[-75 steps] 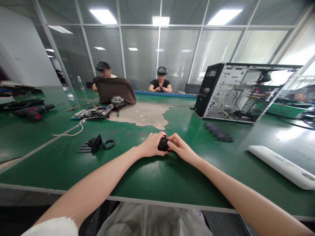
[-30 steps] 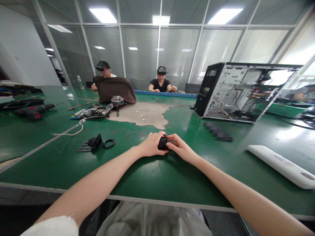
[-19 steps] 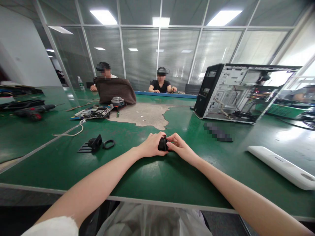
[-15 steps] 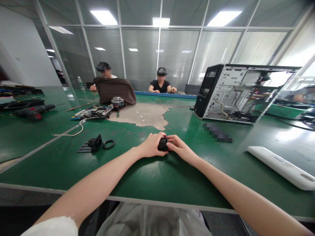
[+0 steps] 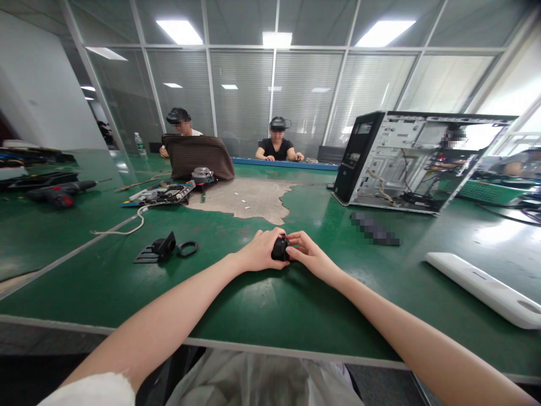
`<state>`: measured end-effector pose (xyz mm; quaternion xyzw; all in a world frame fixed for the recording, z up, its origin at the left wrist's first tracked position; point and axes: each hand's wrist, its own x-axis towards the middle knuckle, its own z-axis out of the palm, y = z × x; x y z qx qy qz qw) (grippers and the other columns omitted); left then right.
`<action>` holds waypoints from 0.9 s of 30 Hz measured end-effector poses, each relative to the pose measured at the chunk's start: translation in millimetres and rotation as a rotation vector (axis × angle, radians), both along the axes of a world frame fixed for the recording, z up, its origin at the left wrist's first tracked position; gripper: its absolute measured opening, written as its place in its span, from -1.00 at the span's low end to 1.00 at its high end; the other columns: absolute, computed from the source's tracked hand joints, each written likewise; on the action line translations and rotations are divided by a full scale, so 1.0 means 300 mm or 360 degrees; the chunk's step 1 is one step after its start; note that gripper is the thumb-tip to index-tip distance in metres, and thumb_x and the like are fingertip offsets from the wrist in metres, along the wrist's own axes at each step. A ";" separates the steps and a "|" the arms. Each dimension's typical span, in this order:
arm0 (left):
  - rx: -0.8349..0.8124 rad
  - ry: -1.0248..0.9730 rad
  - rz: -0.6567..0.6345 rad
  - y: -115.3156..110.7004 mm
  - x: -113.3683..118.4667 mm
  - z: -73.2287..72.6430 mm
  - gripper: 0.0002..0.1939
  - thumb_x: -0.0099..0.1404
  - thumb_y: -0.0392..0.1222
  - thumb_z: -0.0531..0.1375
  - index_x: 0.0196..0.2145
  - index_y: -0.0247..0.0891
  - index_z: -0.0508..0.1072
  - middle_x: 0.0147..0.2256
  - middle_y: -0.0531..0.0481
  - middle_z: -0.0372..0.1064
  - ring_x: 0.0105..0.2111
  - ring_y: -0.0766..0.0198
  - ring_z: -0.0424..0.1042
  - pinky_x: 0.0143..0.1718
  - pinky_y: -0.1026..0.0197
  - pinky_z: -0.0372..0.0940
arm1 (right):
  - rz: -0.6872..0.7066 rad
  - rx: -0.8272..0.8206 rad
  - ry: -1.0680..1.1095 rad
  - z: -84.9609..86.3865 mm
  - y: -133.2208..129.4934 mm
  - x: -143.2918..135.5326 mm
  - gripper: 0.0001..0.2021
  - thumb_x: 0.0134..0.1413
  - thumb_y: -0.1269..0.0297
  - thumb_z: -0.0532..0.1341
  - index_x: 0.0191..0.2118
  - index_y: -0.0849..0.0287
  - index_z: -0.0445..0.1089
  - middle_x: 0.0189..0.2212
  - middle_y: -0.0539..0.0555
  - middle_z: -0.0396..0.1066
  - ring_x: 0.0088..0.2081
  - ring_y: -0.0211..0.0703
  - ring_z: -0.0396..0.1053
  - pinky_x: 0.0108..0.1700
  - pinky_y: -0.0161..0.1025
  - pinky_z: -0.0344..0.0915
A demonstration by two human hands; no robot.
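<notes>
A small black part (image 5: pixel 279 248) is between my two hands, just above the green table (image 5: pixel 270 316). My left hand (image 5: pixel 262 249) is wrapped round its left side, fingers over the top and thumb below. From the right, my right hand (image 5: pixel 305 252) pinches the part's right edge with thumb and fingertips. Left of my hands lie a black bracket-like part (image 5: pixel 163 247) and a black ring (image 5: pixel 187 248), apart from each other and untouched.
An open computer case (image 5: pixel 393 163) stands at the back right, near a white long object (image 5: pixel 482 287). Circuit boards (image 5: pixel 163 194) and a brown cloth-covered thing (image 5: pixel 198 155) sit back left. A power drill (image 5: pixel 59 193) lies far left. Two people sit opposite.
</notes>
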<state>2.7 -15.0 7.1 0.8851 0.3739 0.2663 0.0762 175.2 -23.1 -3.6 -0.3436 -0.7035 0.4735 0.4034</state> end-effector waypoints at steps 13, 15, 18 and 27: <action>-0.0001 -0.0002 0.0020 0.007 0.000 -0.008 -0.41 -0.08 0.00 0.23 -0.13 -0.20 0.10 -0.22 -0.04 0.26 -0.21 0.10 0.28 -0.19 0.10 0.06 | 0.0038 0.0062 0.0015 0.013 -0.011 0.000 -0.79 -0.03 0.15 0.13 -0.30 0.12 0.15 -0.29 0.00 0.29 -0.32 -0.27 0.32 -0.23 -0.21 0.30; 0.0004 0.0000 0.0015 0.009 -0.001 -0.010 -0.42 -0.07 0.01 0.23 -0.13 -0.20 0.10 -0.22 -0.04 0.26 -0.22 0.10 0.28 -0.20 0.10 0.07 | 0.0016 0.0047 0.0005 0.007 -0.005 -0.001 -0.77 -0.04 0.15 0.14 -0.26 0.11 0.15 -0.29 0.00 0.29 -0.32 -0.27 0.33 -0.23 -0.20 0.30; 0.0023 0.0002 -0.0009 0.012 -0.003 -0.011 -0.43 -0.06 0.00 0.22 -0.13 -0.20 0.09 -0.22 -0.03 0.25 -0.22 0.11 0.27 -0.21 0.12 0.08 | -0.0013 0.0013 -0.0024 0.001 0.002 0.001 -0.73 -0.03 0.17 0.14 -0.19 0.11 0.15 -0.26 0.03 0.28 -0.31 -0.25 0.33 -0.22 -0.18 0.30; 0.0042 0.0019 0.0003 0.006 -0.003 -0.006 -0.44 -0.04 0.01 0.21 -0.14 -0.20 0.08 -0.21 -0.03 0.24 -0.22 0.11 0.27 -0.21 0.12 0.09 | 0.0132 0.0043 0.0067 0.016 -0.016 0.005 -0.72 -0.11 0.25 0.22 -0.27 0.11 0.12 -0.20 0.03 0.26 -0.22 -0.23 0.31 -0.17 -0.20 0.27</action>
